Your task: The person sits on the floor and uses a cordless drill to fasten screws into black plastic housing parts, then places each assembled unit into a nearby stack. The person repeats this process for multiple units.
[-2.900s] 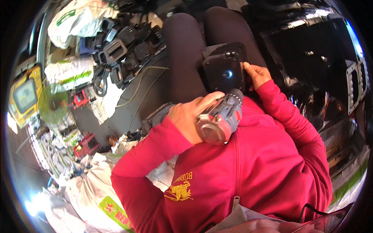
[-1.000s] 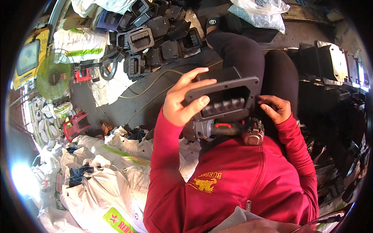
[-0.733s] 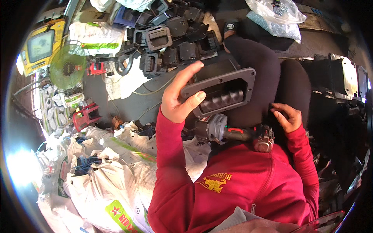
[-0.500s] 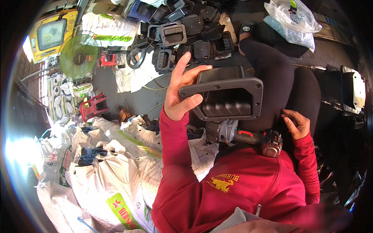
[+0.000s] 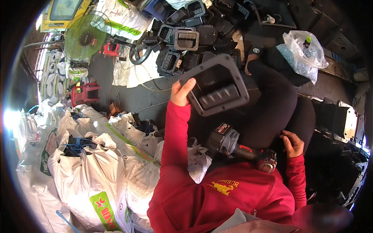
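Head cam: a worker's L hand (image 5: 181, 93) clamps the L edge of a tilted blk housing (image 5: 218, 93) w/ ridged recess, held up nr the thighs (image 5: 272, 110). R hand (image 5: 293, 144) is by them, fingers curled; can't tell if it grips anything. Cordless drill (image 5: 244, 150) lies against the red jacket (image 5: 229, 206).

Held box (image 5: 218, 95): black inside and out. Drill (image 5: 241, 150): grey and black, red stripe on the grip. Jacket (image 5: 225, 204): plain red, yellow emblem (image 5: 221, 188). Trousers (image 5: 272, 105): plain black. Floor (image 5: 132, 99): dark grey. Its near edge: white sacks (image 5: 87, 171), front one with green patch (image 5: 104, 199), red star (image 5: 100, 203). Left edge: red chair (image 5: 85, 94), green fan (image 5: 75, 37). Far edge: grey box (image 5: 186, 39), blue box (image 5: 154, 8). Bag (image 5: 320, 58): clear.
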A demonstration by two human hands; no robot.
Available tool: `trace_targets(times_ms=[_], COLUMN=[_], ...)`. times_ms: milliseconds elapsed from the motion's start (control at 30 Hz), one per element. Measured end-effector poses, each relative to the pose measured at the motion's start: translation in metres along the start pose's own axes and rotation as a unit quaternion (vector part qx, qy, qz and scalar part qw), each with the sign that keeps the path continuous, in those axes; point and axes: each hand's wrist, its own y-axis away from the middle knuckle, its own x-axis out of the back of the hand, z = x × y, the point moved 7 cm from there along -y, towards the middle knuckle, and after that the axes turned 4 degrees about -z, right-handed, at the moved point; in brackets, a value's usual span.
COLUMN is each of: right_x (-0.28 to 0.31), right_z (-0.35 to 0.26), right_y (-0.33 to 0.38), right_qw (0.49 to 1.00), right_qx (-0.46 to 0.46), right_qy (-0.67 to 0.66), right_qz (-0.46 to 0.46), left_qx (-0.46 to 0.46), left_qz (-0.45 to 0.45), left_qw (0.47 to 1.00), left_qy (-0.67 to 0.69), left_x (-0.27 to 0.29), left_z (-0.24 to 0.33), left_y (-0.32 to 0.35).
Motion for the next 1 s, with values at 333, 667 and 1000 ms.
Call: trace_targets(times_ms=[333,667,1000], right_x=[-0.003,-0.002,0.004], right_z=[0.005,0.003,-0.005], right_y=[-0.002,-0.003,-0.002], right_qw=[1.0,1.0,0.999], right_qx=[-0.015,-0.01,0.025], right_qy=[-0.008,-0.023,0.031], right_qz=[0.006,-0.007,0.002], left_qx=[0.014,0.006,0.029], left_qz=[-0.309,-0.353,-0.342], left_qw=[0.95,0.935,0.939], left_qy=[-0.041,-0.033,-0.011], left_x=[-0.07,-0.076,-0.096], left_z=[0.037,0.024,0.02], left_y=[0.012,0.013,0.016])
